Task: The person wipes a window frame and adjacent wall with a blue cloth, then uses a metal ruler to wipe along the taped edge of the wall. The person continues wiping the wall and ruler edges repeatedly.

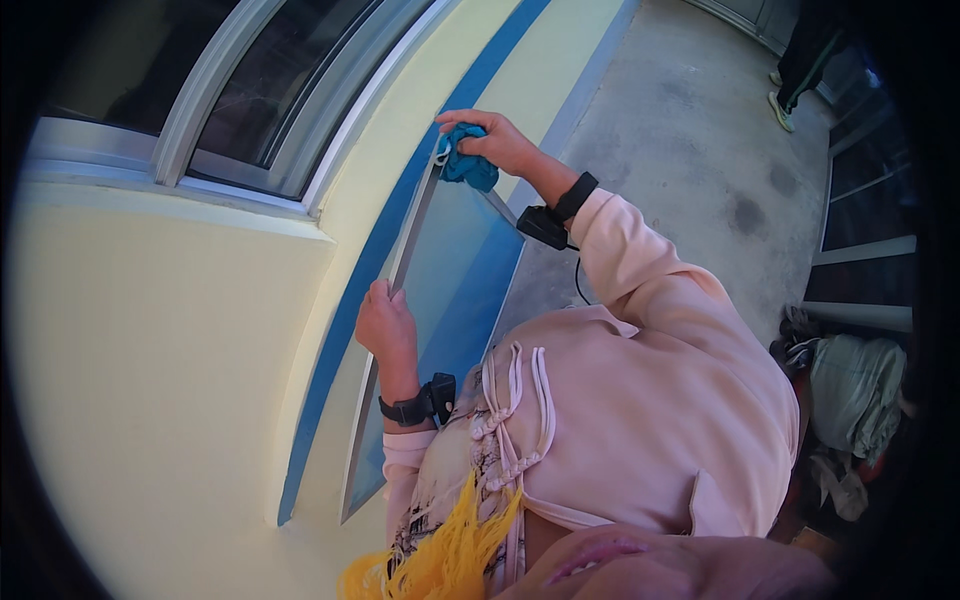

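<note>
A thin metal-framed panel [450,262], glass or a mesh screen, stands tilted between my body and the wall. My left hand [386,326] grips its long frame edge near the middle, thumb on top. At the far upper corner my right hand [491,142] holds a crumpled teal cloth [471,169] against the frame, with the index finger stretched past the corner. A small white loop [442,150] shows beside the cloth. Both wrists wear black straps with small black devices. The lower part of the panel is partly hidden by my left forearm and clothes.
A cream wall [165,337] with blue stripes and a sliding window [255,97] lies on the left. Grey concrete floor [675,135] stretches ahead, where another person's legs and shoes [781,112] show. A pale green bundle [855,390] and other items lie at the right, beside glazed frames.
</note>
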The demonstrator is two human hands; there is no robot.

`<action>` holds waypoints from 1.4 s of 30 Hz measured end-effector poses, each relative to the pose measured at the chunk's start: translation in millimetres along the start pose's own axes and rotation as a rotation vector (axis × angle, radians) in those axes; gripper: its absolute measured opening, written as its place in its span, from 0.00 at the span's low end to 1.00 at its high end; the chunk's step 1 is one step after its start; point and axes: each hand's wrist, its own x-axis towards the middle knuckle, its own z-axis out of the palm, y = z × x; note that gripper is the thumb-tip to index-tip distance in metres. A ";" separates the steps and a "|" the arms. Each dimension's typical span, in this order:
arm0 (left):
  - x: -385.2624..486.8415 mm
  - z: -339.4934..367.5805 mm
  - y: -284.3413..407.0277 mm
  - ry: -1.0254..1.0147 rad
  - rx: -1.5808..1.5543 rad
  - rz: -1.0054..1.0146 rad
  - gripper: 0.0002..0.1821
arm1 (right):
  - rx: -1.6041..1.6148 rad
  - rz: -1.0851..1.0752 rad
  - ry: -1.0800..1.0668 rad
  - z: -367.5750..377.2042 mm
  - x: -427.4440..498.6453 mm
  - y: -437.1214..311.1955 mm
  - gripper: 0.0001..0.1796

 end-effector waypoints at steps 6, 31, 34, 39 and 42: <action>-13.7 -44.6 -26.4 -0.021 -0.227 -0.156 0.10 | 0.214 0.062 0.108 -38.8 -1.2 -17.0 0.11; -110.6 -144.0 -82.9 0.260 -0.703 -0.189 0.12 | -0.349 -0.543 -0.299 94.5 -44.1 -167.6 0.10; -101.3 -158.7 -50.6 0.303 -0.654 -0.159 0.14 | -0.359 -0.587 -0.346 93.5 -49.0 -175.6 0.11; -94.6 -179.0 -33.9 0.474 -0.616 -0.144 0.16 | -0.475 -0.708 -0.424 149.1 -75.0 -194.5 0.12; -92.6 -176.7 -41.1 0.554 -0.658 -0.155 0.17 | -0.456 -0.821 -0.388 185.1 -81.0 -207.8 0.14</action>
